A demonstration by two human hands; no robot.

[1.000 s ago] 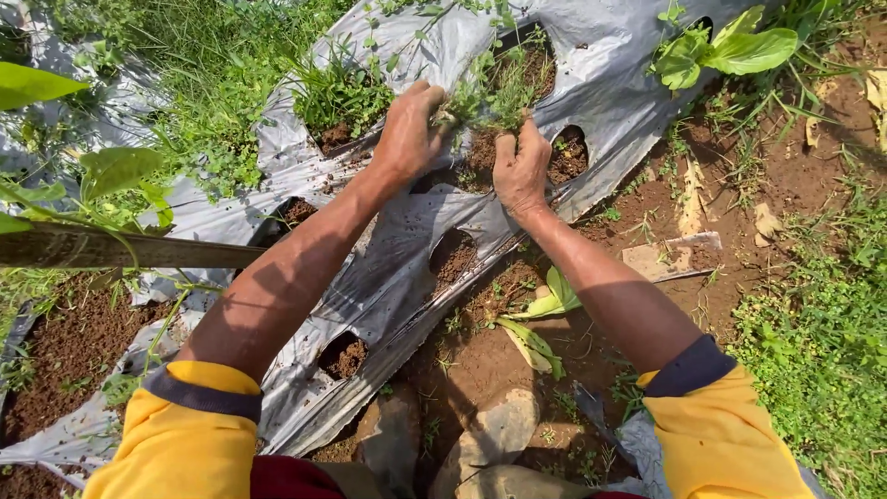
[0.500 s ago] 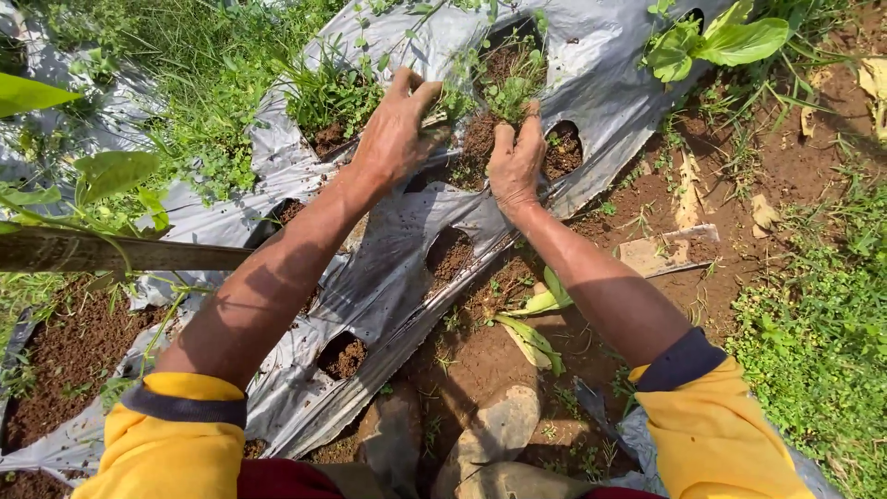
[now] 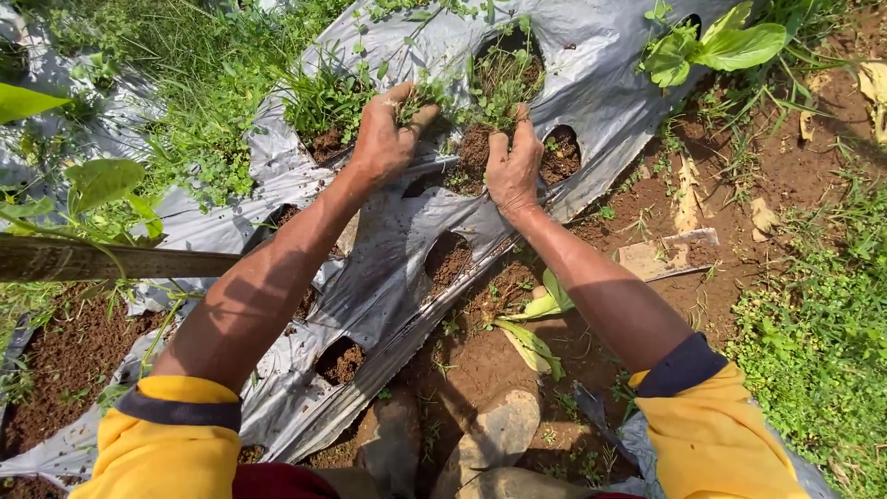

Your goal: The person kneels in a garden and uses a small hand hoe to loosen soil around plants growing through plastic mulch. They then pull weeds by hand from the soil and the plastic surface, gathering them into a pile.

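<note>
Both hands crowd one weedy hole [image 3: 499, 83] in the silver plastic sheet [image 3: 388, 268], leaving little gap between them. A wooden pole [image 3: 111, 261] bars the left side. Stones [image 3: 490, 434] sit near the knees; bare soil [image 3: 647, 199] on the right lies open.

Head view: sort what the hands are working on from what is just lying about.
In hand:
- left hand, closed on a tuft of weeds
- right hand, at the weedy planting hole
- silver mulch sheet

Lying about:
- leafy plant
- wooden pole
- stones
- fallen leaves
</note>
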